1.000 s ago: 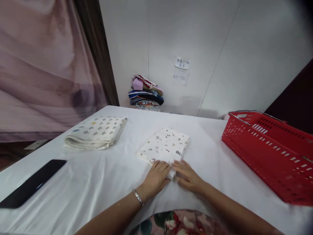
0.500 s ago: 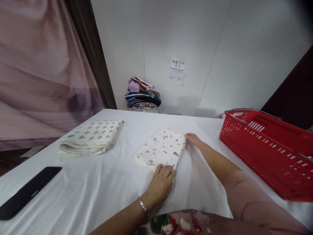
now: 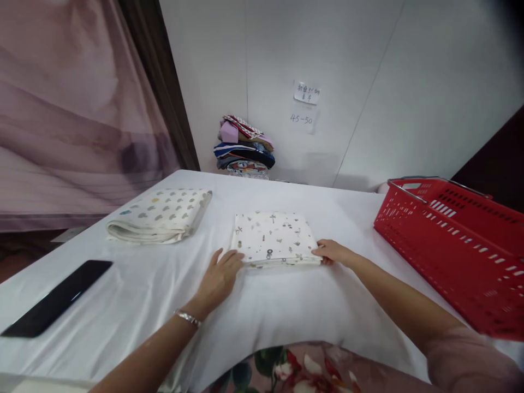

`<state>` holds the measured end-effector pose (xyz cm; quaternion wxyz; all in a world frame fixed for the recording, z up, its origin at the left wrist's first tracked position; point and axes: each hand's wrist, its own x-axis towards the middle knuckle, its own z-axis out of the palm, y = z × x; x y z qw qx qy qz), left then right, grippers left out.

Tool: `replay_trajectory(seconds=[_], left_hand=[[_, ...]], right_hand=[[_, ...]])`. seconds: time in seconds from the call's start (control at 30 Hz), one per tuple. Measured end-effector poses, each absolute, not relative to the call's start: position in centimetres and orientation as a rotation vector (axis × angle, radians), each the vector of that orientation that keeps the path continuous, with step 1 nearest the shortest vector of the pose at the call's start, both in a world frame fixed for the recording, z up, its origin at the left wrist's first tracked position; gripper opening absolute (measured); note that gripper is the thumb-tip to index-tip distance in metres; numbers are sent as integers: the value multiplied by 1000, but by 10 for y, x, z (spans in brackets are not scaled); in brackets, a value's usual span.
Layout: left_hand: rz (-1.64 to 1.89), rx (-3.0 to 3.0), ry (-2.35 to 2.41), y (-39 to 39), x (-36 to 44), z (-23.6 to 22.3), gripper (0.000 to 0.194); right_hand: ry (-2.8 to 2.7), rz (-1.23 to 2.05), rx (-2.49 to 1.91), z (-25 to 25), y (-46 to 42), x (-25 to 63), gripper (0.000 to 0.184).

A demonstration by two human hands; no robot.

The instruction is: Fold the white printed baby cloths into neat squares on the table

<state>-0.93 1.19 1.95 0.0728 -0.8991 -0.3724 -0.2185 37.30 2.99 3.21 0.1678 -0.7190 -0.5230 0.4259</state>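
Note:
A folded white cloth with small printed figures [image 3: 272,238] lies squarely in front of me on the white-covered table [image 3: 286,305]. My left hand [image 3: 221,273] grips its near left corner, fingers curled on the edge. At the near right corner my right hand [image 3: 332,252] pinches the cloth. A silver bracelet sits on my left wrist.
A second folded cloth with coloured dots [image 3: 161,215] lies at the left. A black phone [image 3: 57,297] rests near the left table edge. A red plastic basket [image 3: 454,240] stands at the right. A pile of folded clothes [image 3: 244,146] sits by the back wall.
The printed cloth has turned from a slanted position to lie square to me. My right hand came back from its far corner to the near right corner; my left hand shifted left.

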Motion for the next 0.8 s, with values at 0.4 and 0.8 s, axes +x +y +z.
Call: replay_trajectory(seconds=[0.4, 0.8], left_hand=[[-566, -2642, -1257, 19, 3, 26, 33], [-661, -2550, -1430, 26, -13, 9, 34]], right_hand=[[-1262, 1294, -1924, 37, 7, 352, 60], [-1827, 565, -1592, 10, -45, 355, 31]])
